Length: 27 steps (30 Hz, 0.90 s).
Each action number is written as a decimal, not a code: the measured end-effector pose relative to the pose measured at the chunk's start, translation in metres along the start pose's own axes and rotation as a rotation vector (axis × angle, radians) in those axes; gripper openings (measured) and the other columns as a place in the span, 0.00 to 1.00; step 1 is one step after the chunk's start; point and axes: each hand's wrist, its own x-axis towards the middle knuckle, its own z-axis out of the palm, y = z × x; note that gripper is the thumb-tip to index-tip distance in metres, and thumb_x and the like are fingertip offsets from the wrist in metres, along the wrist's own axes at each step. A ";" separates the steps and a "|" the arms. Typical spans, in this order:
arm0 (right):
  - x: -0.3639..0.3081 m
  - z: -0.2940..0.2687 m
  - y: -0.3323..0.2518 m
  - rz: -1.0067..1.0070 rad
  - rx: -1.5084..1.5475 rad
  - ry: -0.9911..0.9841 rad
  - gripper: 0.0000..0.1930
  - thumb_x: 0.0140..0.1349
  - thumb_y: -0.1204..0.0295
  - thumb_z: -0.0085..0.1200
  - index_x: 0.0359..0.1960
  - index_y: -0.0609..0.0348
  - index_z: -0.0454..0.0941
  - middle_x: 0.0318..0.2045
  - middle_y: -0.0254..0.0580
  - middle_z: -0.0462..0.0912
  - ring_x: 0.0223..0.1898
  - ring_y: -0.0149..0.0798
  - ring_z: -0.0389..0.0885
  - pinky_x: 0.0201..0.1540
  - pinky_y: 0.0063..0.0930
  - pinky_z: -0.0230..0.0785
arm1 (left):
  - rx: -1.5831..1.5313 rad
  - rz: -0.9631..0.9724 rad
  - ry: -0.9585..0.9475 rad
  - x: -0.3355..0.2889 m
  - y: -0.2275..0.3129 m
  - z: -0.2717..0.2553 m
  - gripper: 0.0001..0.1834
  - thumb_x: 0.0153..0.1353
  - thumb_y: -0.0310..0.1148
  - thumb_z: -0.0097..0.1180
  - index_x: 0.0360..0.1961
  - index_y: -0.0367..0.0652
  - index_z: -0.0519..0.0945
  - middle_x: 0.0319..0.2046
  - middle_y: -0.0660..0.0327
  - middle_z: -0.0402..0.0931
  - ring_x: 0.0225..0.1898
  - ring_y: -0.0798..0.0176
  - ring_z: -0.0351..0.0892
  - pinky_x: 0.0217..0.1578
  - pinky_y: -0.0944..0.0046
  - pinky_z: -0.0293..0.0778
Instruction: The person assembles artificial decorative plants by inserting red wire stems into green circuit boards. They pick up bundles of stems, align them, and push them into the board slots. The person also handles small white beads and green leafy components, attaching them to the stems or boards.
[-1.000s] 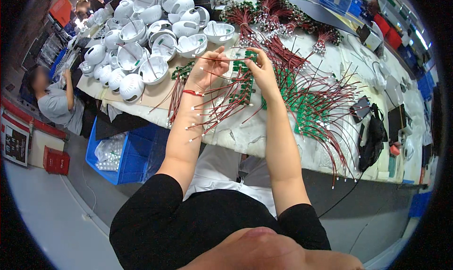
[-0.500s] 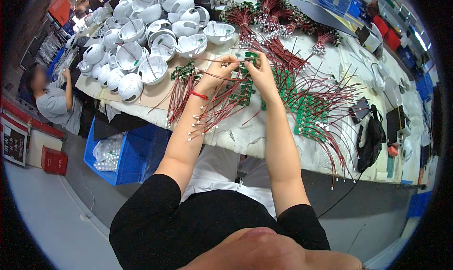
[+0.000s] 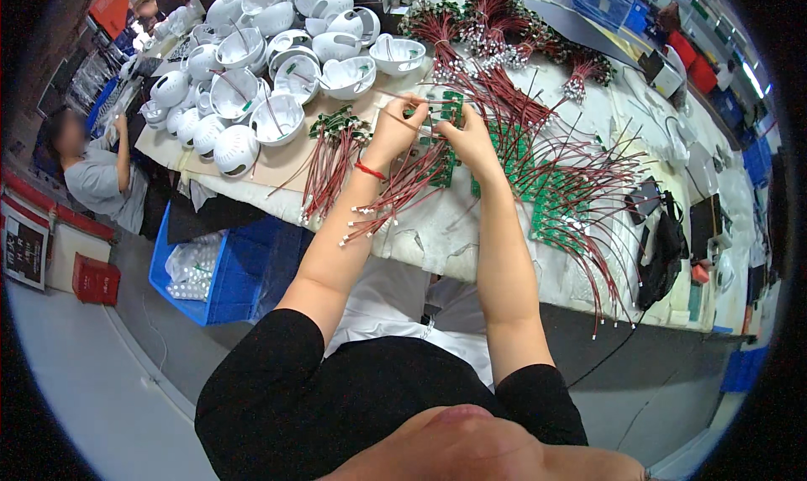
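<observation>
A narrow green circuit board panel (image 3: 451,109) with dark red wires along it lies between my two hands on the table. My left hand (image 3: 398,131) is at the panel's left, thumb and fingertips pinched on a thin red wire. My right hand (image 3: 473,143) grips the panel's right edge, its thumb lying across the board. Red wires with white plugs (image 3: 382,197) trail from the panel over my left forearm. Left of that forearm lies a bunch of small wired boards (image 3: 334,128). Right of my right hand, several green panels (image 3: 551,197) lie under tangled red wires.
White round plastic housings (image 3: 277,118) are heaped at the back left. Bundles of wired boards (image 3: 492,18) lie at the back. A black bag (image 3: 664,258) is at the right edge, a blue bin (image 3: 214,283) below the left edge. Another person (image 3: 105,174) sits at far left.
My right thumb has shifted lower on the panel, and the fingertips of my two hands have moved a little apart. The whole view has shifted slightly.
</observation>
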 end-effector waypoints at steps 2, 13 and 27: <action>0.002 0.000 0.008 -0.041 -0.097 0.061 0.15 0.50 0.71 0.53 0.39 0.66 0.72 0.31 0.56 0.79 0.35 0.48 0.80 0.39 0.37 0.69 | -0.107 -0.115 -0.086 -0.002 0.012 -0.008 0.13 0.62 0.34 0.51 0.43 0.40 0.79 0.25 0.66 0.77 0.19 0.76 0.68 0.19 0.74 0.65; -0.006 0.019 -0.006 -0.233 -0.262 0.223 0.11 0.52 0.75 0.53 0.34 0.67 0.68 0.24 0.60 0.78 0.29 0.59 0.79 0.30 0.47 0.69 | 0.017 -0.080 -0.206 -0.002 0.015 -0.012 0.11 0.55 0.34 0.58 0.38 0.40 0.77 0.23 0.66 0.74 0.24 0.73 0.72 0.25 0.72 0.69; 0.007 -0.002 0.026 0.044 -0.023 0.005 0.17 0.49 0.75 0.54 0.42 0.67 0.71 0.32 0.42 0.79 0.33 0.34 0.77 0.37 0.27 0.68 | -0.007 -0.267 -0.451 -0.003 0.010 -0.029 0.08 0.58 0.32 0.53 0.36 0.41 0.79 0.24 0.65 0.75 0.19 0.76 0.69 0.18 0.73 0.65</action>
